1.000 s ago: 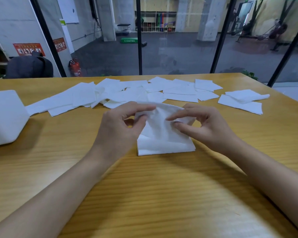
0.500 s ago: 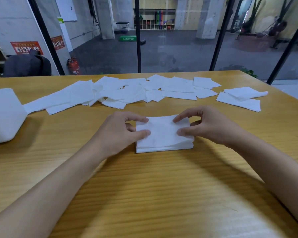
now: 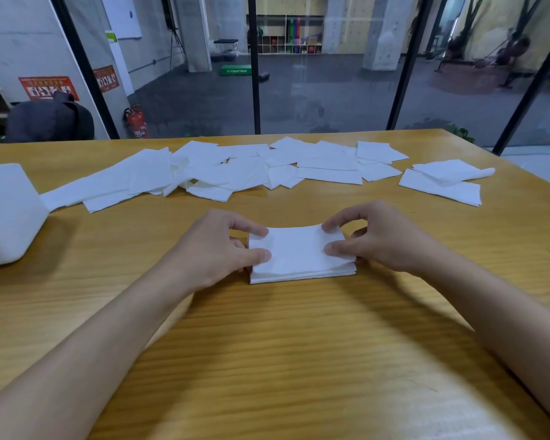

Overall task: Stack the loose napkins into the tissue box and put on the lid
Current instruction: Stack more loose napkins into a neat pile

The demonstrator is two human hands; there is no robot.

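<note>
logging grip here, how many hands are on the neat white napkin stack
2. The left hand holds the left end of the squared white paper napkin stack on the yellow wooden table; the right hand holds its right end. Neither is hidden.

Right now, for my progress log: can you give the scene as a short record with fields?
stack: neat pile on table, between both hands
left hand: grips stack's left end
right hand: grips stack's right end
loose napkins: scattered across table's far side
white box: table's left edge, apart from stack
</note>
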